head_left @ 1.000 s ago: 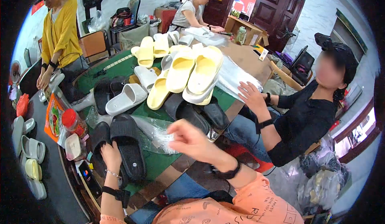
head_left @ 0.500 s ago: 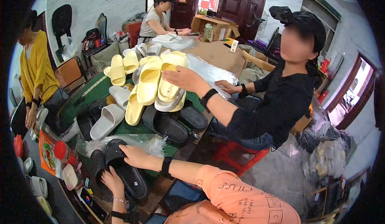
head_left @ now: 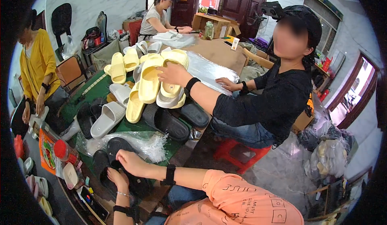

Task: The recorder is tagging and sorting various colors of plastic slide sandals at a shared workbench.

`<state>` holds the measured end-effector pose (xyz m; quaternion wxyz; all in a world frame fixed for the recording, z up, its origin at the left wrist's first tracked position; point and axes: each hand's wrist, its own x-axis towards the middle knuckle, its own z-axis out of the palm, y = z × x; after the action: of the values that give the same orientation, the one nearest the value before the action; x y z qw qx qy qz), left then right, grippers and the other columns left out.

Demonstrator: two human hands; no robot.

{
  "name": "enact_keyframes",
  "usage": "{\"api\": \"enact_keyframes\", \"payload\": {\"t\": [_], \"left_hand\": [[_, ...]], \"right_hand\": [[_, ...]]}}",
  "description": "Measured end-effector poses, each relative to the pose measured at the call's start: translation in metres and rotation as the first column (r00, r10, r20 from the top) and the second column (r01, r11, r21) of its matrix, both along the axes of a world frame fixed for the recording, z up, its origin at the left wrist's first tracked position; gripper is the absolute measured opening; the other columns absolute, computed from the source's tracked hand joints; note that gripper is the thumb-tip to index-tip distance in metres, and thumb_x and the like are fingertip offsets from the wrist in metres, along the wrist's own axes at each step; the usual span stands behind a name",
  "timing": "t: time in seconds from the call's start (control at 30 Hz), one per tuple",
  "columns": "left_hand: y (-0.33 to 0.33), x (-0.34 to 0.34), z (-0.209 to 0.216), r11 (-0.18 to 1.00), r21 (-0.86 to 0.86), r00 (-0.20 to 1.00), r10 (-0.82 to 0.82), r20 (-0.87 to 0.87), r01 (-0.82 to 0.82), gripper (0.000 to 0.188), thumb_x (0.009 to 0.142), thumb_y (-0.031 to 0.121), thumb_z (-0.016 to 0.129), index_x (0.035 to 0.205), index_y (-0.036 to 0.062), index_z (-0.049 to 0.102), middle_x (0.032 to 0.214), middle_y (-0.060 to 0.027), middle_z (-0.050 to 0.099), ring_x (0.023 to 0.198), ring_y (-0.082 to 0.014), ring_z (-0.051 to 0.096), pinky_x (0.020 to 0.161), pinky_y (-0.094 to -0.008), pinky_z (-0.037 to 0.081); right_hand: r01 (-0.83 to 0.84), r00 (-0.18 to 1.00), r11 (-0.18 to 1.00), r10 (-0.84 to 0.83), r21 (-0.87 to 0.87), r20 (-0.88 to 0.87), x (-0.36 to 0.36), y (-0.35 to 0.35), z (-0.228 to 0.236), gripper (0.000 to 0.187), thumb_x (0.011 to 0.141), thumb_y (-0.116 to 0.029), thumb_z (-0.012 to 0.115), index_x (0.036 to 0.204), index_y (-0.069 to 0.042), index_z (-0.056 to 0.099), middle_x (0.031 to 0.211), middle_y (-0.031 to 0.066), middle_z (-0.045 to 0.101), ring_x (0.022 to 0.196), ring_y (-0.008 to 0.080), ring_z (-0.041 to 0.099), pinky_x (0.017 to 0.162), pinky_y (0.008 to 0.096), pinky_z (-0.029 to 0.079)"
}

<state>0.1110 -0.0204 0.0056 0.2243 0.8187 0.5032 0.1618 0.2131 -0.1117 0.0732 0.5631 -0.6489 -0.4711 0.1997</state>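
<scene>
Right hand [head_left: 131,163] curled over the top of black slippers [head_left: 121,166] at the near table edge [head_left: 177,150], pinning the pair; left hand [head_left: 118,180] gripping from below, steadying it. Clear plastic bags [head_left: 139,142] just beyond, within easy reach. Yellow slippers [head_left: 151,80] stacked farther back under a co-worker's hand [head_left: 171,74].

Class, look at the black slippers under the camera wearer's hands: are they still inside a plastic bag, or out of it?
Out. Both black slippers lie bare beneath the left hand and right hand; the crumpled clear plastic bag sits beside them.
</scene>
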Motion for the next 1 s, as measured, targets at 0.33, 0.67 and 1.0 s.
{"api": "enact_keyframes", "payload": {"t": [0.33, 0.67, 1.0], "left_hand": [[-0.007, -0.053, 0.024, 0.955, 0.243, 0.951, -0.223, 0.215, 0.169, 0.043, 0.072, 0.009, 0.058, 0.11, -0.0072, 0.044, 0.111, -0.0257, 0.046, 0.106, -0.0376, 0.043, 0.092, -0.0423, 0.032], [0.058, -0.06, 0.067, 0.933, 0.352, 0.891, -0.098, 0.443, -0.072, 0.022, 0.073, -0.003, 0.048, 0.092, 0.0019, 0.056, 0.097, -0.0134, 0.053, 0.097, -0.0294, 0.048, 0.086, -0.036, 0.036], [0.095, -0.053, 0.024, 0.976, 0.166, 0.936, -0.186, 0.3, 0.141, 0.023, 0.081, 0.019, 0.05, 0.091, 0.0016, 0.061, 0.093, -0.0167, 0.059, 0.089, -0.0311, 0.055, 0.078, -0.0366, 0.042]], "right_hand": [[-0.013, 0.988, 0.999, 0.008, -0.031, -0.152, -0.034, 0.009, 0.005, 0.018, 0.081, -0.017, 0.049, 0.086, -0.001, 0.057, 0.083, 0.0152, 0.058, 0.083, 0.0293, 0.057, 0.073, 0.0348, 0.044], [-0.412, 0.356, 0.909, 0.096, -0.064, -0.93, -0.06, 0.011, 0.01, 0.012, 0.086, -0.007, 0.041, 0.093, 0.0, 0.048, 0.06, -0.0028, 0.037, 0.046, 0.0046, 0.029, 0.04, 0.0196, 0.025], [-0.22, 0.252, 0.953, -0.152, -0.209, -0.956, -0.101, 0.075, -0.028, 0.009, 0.073, -0.001, 0.041, 0.076, 0.0, 0.049, 0.057, 0.0038, 0.038, 0.045, 0.0142, 0.034, 0.039, 0.0277, 0.027]]}}
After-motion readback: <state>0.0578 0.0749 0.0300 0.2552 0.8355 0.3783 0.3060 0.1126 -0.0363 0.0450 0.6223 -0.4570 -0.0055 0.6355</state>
